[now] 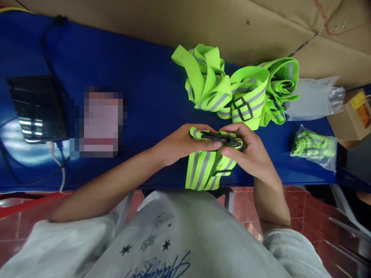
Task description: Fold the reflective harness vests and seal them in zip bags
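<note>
Both hands meet over the front of the blue table around a neon-yellow reflective strap with grey stripes. Its black plastic buckle sits between my fingers. My left hand is closed on the strap and buckle, thumb laid along the near side. My right hand pinches the buckle's other end between thumb and fingers. Folded layers of the strap hang below the hands towards the table's front edge, with a black slider on them. The fingertips behind the buckle are hidden.
Loose neon straps and looped ones with a black slider lie behind my hands. To the right are clear plastic bags, a bagged strap and a cardboard box. A black device with cables stands left on the blue table.
</note>
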`<move>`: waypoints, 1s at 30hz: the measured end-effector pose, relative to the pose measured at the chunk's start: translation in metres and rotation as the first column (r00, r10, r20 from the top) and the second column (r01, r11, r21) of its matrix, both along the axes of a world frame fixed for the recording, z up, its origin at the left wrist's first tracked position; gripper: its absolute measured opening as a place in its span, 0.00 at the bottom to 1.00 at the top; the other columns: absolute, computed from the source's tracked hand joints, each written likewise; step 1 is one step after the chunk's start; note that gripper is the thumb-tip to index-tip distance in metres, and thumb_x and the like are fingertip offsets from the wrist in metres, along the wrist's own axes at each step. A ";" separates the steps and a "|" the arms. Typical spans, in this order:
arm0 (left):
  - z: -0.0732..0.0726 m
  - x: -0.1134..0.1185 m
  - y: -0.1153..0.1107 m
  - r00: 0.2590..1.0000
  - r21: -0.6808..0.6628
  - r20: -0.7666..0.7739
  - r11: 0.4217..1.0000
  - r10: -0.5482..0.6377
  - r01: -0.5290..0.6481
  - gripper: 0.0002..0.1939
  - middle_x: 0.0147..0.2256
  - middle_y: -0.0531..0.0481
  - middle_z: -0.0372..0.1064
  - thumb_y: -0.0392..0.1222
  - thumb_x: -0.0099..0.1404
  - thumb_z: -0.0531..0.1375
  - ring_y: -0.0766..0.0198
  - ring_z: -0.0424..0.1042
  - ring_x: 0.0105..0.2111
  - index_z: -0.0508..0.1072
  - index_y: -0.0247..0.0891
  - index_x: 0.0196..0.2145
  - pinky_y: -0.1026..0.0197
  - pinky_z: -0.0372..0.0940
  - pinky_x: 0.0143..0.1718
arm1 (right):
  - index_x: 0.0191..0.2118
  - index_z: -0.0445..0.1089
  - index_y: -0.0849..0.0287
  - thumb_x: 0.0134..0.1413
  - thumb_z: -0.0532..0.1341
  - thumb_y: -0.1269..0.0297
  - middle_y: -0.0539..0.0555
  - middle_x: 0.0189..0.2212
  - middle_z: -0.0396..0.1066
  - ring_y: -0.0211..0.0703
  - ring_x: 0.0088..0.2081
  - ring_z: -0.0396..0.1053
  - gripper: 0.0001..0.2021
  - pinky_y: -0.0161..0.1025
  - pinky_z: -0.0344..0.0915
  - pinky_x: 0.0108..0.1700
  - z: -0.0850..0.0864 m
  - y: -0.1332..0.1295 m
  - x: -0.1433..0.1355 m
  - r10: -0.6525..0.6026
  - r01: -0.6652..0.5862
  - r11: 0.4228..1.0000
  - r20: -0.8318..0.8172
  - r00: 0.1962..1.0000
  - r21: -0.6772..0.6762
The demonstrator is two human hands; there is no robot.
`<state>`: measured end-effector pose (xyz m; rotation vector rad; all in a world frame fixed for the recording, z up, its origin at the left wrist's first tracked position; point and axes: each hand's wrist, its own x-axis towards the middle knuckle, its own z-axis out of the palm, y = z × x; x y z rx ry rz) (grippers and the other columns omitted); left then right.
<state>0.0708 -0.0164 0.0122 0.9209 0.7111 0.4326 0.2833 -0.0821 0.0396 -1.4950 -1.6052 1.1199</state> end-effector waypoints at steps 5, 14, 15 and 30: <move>-0.008 0.000 -0.004 0.995 0.047 0.104 0.999 0.009 -0.013 0.25 0.50 0.44 0.81 0.59 0.61 0.72 0.48 0.77 0.55 0.83 0.40 0.49 0.51 0.69 0.57 | 0.38 0.74 0.55 0.58 0.72 0.52 0.48 0.33 0.76 0.37 0.35 0.72 0.13 0.36 0.68 0.38 0.001 0.007 -0.015 -0.095 0.058 0.955 0.115 0.989 0.291; -0.008 0.010 -0.021 0.978 -0.087 0.209 0.995 -0.024 0.043 0.36 0.61 0.45 0.74 0.47 0.56 0.78 0.46 0.72 0.62 0.75 0.46 0.60 0.46 0.69 0.62 | 0.27 0.69 0.57 0.59 0.71 0.48 0.45 0.20 0.62 0.33 0.24 0.60 0.20 0.35 0.61 0.27 0.001 0.015 -0.027 -0.277 0.197 0.886 0.138 0.951 0.419; -0.009 0.011 -0.023 0.981 -0.104 0.192 0.993 -0.027 0.047 0.35 0.59 0.44 0.76 0.48 0.56 0.78 0.46 0.74 0.60 0.76 0.44 0.60 0.45 0.70 0.60 | 0.27 0.69 0.57 0.58 0.71 0.50 0.45 0.21 0.62 0.33 0.24 0.59 0.19 0.35 0.60 0.27 -0.001 0.016 -0.027 -0.278 0.194 0.876 0.134 0.951 0.442; -0.005 0.014 -0.032 0.962 -0.024 0.240 0.990 -0.129 0.139 0.14 0.45 0.45 0.83 0.44 0.64 0.72 0.50 0.81 0.51 0.81 0.40 0.47 0.45 0.73 0.59 | 0.52 0.70 0.49 0.64 0.63 0.42 0.52 0.40 0.74 0.45 0.39 0.75 0.20 0.42 0.73 0.37 -0.001 0.023 -0.021 -0.238 0.227 0.969 0.126 0.963 0.096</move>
